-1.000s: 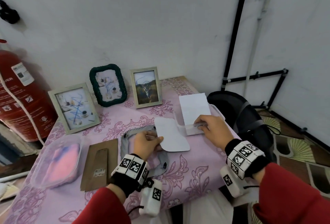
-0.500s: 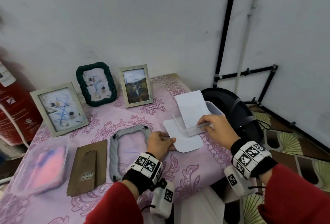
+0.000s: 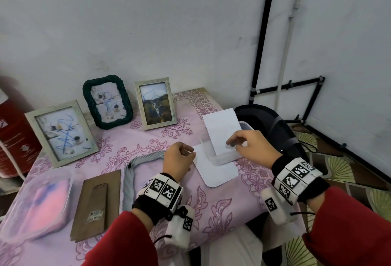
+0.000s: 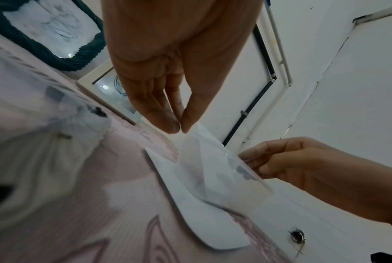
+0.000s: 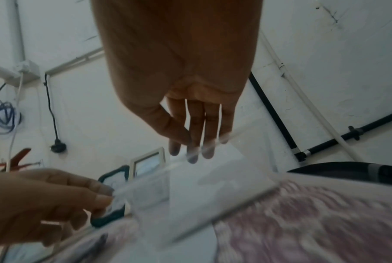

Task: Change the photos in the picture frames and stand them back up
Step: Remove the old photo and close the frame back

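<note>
Both hands pinch one clear sheet (image 4: 215, 165): left hand (image 3: 179, 161) at a corner, right hand (image 3: 251, 147) at the opposite edge, its fingers (image 5: 191, 153) behind it. Below them lies the photo (image 3: 215, 170). Uneven pulling could crease the sheet, or it could slip free.

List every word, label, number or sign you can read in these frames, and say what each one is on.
No text can be read.
Barcode sticker on the brown backing board: print too small.
White labels on the red cylinder: blurred.
Wrist bands: black-and-white square marker patterns, no words.
White sheet in the right hand: blank.
</note>
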`<state>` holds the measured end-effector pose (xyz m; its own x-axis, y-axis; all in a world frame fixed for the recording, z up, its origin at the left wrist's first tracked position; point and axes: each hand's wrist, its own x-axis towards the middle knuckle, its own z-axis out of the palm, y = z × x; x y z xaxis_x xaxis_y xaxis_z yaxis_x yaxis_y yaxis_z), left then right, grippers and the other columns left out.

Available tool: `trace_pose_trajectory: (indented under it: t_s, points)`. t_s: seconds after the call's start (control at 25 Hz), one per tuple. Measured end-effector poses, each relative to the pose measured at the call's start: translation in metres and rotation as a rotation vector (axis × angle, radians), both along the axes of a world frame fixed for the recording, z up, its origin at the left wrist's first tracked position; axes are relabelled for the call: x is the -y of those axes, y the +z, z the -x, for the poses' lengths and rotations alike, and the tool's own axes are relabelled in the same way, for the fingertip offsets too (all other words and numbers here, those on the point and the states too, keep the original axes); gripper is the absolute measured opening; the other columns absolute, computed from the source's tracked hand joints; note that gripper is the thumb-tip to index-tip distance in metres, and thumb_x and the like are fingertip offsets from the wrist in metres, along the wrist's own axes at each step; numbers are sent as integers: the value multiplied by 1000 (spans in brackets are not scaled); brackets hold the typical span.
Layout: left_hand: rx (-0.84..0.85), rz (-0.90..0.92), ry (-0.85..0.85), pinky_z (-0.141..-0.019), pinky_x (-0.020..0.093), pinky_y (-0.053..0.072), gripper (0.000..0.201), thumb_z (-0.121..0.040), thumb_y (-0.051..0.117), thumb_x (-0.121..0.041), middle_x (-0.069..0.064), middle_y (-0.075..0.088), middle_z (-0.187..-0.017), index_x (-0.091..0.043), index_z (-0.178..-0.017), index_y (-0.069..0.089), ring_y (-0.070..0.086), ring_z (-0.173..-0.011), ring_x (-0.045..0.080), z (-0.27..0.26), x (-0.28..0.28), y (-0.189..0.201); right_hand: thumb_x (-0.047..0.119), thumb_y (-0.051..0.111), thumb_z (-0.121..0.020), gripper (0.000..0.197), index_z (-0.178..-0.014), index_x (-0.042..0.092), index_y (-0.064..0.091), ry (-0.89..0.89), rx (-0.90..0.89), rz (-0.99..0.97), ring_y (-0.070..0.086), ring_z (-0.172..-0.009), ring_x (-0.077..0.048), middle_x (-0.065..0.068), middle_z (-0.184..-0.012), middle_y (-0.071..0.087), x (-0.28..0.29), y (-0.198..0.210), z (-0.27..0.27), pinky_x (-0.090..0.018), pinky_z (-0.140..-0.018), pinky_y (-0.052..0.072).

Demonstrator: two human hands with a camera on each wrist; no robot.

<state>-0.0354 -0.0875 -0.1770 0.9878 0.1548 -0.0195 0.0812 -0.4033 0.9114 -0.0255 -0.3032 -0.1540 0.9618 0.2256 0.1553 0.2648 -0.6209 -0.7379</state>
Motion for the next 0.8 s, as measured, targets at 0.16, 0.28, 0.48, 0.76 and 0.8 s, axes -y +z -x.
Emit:
trace_pose_trajectory:
  t_s: [0.16,0.28,0.48,0.76,0.8]
  points:
    - [130,-100,13,-59,8,43,10,-83,63,-8,-2,57,-71,-7,-93,66,53,-65,10,-24,5,9,-7,51,-81,27,-93,4,72,-171,41,-37,63,-84,-15,-4,-88,69,11,18,-38,-9,-72,48]
    - [152,-58,45,-58,3,39,15,-85,61,-7,4,61,-79,-4,-97,67,54,-73,13,-45,12,14,-8,50,-81,28,-95,2,72,-297,-11,-116,61,-83,-14,-7,-87,70,26,21,-72,-18,-81,51]
    - [72,-30,-25,-78,21,44,25,-92,51,-7,18,69,-103,2,-112,63,59,-90,19,-76,21,17,-2,58,-83,25,-105,1,70,-304,-55,-37,64,-91,-19,-17,-103,71,33,18,-110,-26,-96,46]
    - [48,155,-108,-84,27,50,21,-88,58,-1,27,68,-100,8,-107,62,63,-76,18,-83,29,15,0,67,-80,27,-107,-1,68,-204,-90,-14,64,-89,-24,-21,-101,70,27,15,-121,-31,-89,48]
    - [59,158,-112,-77,18,50,21,-87,59,-1,26,69,-98,7,-107,62,63,-70,11,-83,29,14,0,67,-80,26,-106,-1,68,-203,-92,-31,63,-87,-22,-21,-100,70,28,14,-121,-30,-87,49]
